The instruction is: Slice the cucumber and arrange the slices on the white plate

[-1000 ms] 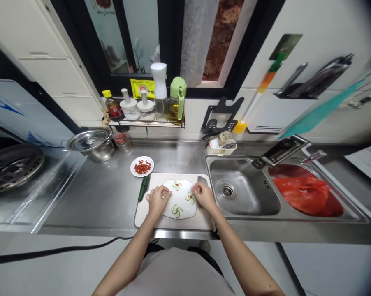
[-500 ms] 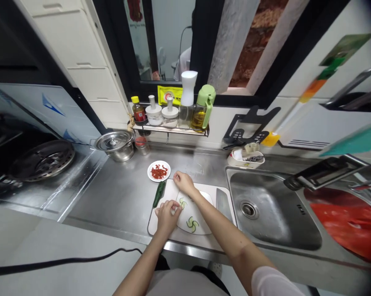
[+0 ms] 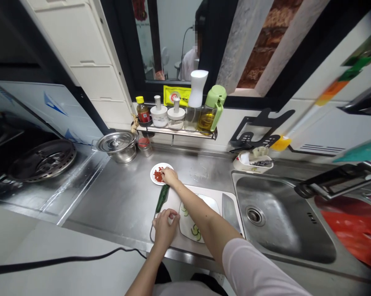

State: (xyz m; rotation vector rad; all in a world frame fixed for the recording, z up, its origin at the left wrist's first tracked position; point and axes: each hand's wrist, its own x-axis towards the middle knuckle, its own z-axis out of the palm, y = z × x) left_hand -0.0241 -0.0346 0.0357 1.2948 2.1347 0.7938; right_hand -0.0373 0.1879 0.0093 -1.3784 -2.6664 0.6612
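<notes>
My right hand [image 3: 170, 176] reaches over the small white plate [image 3: 153, 181]. Its fingertips are pinched together among the red goji berries [image 3: 157, 174]; part of the pile is hidden under them. Over the left side of the pale cutting board [image 3: 170, 201], my left hand [image 3: 166, 226] hovers with bent fingers, the thumb a little apart and nothing visible between them. To its right, a white squarish plate [image 3: 208, 202] bears curved cucumber slices [image 3: 195, 232] set in pinwheels, partly covered by my right forearm. A piece of cucumber [image 3: 162, 198] lies on the board's left edge.
A knife [image 3: 230, 209] lies at the board's right side, beside the steel sink [image 3: 281, 218]. Behind stand a lidded pot [image 3: 120, 148], a red-lidded jar [image 3: 145, 147] and a shelf [image 3: 176, 130] of condiments. The stove [image 3: 43, 160] is at left. A person [image 3: 190, 63] shows through the window.
My right hand has moved from above the board's back edge to the berries on the small plate. My left hand has drawn slightly away from the cucumber slices. The view has shifted a little.
</notes>
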